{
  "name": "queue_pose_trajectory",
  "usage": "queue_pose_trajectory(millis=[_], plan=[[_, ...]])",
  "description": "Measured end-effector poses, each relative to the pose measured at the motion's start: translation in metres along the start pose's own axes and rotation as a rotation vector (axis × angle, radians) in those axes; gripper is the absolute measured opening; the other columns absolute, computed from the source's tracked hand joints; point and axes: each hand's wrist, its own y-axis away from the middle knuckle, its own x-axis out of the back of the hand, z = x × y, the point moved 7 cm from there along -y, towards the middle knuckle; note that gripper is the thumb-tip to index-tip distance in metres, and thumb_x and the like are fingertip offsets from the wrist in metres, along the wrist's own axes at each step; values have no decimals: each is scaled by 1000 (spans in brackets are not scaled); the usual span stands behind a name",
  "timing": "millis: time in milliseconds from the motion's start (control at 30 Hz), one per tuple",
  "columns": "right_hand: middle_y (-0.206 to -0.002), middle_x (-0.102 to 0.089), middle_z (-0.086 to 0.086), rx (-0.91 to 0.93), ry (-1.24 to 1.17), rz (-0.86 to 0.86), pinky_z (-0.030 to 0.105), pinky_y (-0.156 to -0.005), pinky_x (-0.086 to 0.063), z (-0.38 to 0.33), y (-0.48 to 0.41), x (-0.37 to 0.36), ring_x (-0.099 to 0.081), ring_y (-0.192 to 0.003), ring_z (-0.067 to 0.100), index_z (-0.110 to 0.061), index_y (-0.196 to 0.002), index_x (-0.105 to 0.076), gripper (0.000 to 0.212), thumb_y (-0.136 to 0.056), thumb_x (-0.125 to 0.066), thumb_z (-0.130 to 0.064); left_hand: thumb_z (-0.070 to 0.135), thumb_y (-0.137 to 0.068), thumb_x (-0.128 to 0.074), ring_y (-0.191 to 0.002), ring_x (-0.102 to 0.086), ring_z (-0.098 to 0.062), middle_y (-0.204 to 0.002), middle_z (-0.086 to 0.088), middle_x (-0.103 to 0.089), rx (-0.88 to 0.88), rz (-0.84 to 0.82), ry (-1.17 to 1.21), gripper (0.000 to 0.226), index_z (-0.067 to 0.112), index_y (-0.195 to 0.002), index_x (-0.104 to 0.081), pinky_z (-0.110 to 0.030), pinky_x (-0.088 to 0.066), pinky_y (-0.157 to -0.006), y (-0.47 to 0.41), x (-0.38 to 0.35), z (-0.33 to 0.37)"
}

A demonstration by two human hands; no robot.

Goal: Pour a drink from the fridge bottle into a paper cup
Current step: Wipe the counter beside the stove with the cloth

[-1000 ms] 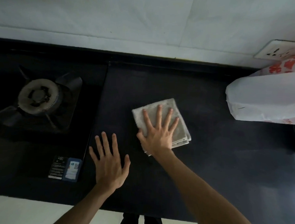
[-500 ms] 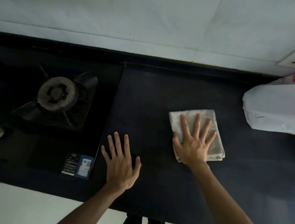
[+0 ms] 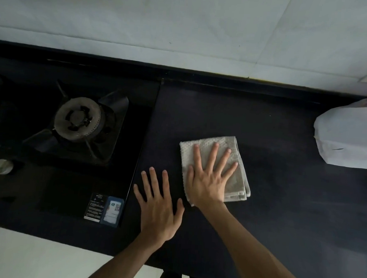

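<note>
Dark countertop (image 3: 280, 206) bears a folded cloth (image 3: 237, 177) beneath right-hand fingers (image 3: 212, 159).

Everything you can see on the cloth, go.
The cloth is a pale grey-beige towel with a nubby woven texture, folded into a rough rectangle, layered edges showing at its right and near sides. It lies flat on the dark counter, right of the stove. The right hand presses on it, palm down, fingers spread. Nothing else touches it.

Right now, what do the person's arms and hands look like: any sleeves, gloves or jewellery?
Both forearms are bare to the frame edge, with no sleeve in view. The left hand and right hand wear no gloves; no ring, watch or bracelet shows. The fingers are long and slim.
</note>
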Motion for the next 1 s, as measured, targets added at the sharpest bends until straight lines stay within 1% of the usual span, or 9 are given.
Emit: queue_pose_trajectory(millis=[167, 267, 333, 433, 500, 633, 767, 833, 1000], plan=[[-158, 23, 28, -106, 28, -42, 79, -106, 3, -24, -68, 8, 21, -140, 59, -27, -155, 18, 66, -101, -11, -51, 55, -89, -32, -151, -9, -48, -164, -27, -6, 0, -7, -14, 85, 6, -158, -19, -70, -19, -115, 0, 0, 1], [-157, 4, 36, -31, 256, -173, 75, -111, -11, -41, -95, 27, -3, -142, 61, -15, -155, 16, 72, -101, -9, -55, 55, -89, -32, -151, -10, -47, -164, -27, -6, 11, -2, -6, 86, 7, -158, -19, -69, -19, -115, 0, 1, 1], [-157, -8, 34, 92, 368, -192, 69, -114, -15, -41, -99, 35, -11, -144, 54, -10, -156, 9, 79, -99, -12, -61, 56, -89, -32, -151, -9, -47, -164, -27, -5, 2, -1, -1, 86, 7, -158, -18, -69, -20, -115, 0, 2, 1], [-163, 5, 24, 317, 246, -112, 67, -116, -5, -30, -85, 27, 9, -150, 42, -14, -156, 11, 79, -98, -10, -63, 56, -89, -31, -151, -9, -47, -165, -26, -5, 1, 3, 6, 86, 7, -158, -18, -70, -20, -114, -1, 1, 1], [-165, 13, 15, 350, 147, -98, 66, -117, 1, -18, -79, 18, 17, -150, 37, -22, -156, 13, 75, -97, -8, -64, 56, -89, -31, -151, -8, -47, -165, -26, -5, -8, 8, 2, 85, 7, -158, -19, -70, -20, -114, 0, -1, 1], [-166, 12, 7, 175, 54, -62, 67, -116, 7, 21, -86, 22, 20, -148, 39, -30, -156, 11, 73, -96, -11, -66, 57, -90, -29, -151, -6, -47, -165, -26, -4, -15, 13, 0, 86, 7, -158, -18, -71, -18, -114, 0, -6, -1], [-166, 11, 3, -113, 5, -2, 68, -115, 8, 127, -101, 42, 20, -148, 39, -38, -155, 11, 73, -94, -16, -68, 58, -90, -27, -151, -5, -47, -165, -26, -4, -11, 14, -5, 86, 7, -158, -16, -71, -17, -114, -2, -6, -3], [-166, 13, 3, -191, 22, -19, 68, -115, 7, 164, -106, 52, 22, -148, 39, -39, -154, 14, 73, -94, -13, -69, 57, -90, -27, -151, -6, -47, -165, -26, -4, -4, 8, -3, 86, 7, -158, -16, -72, -18, -114, -1, -5, -3], [-166, 11, 7, -250, 29, -1, 72, -112, 4, 140, -119, 52, 18, -148, 43, -33, -156, 10, 73, -94, -13, -64, 56, -89, -29, -151, -7, -48, -164, -27, -4, 7, -4, -12, 86, 6, -158, -16, -71, -19, -114, -1, -2, -1]])
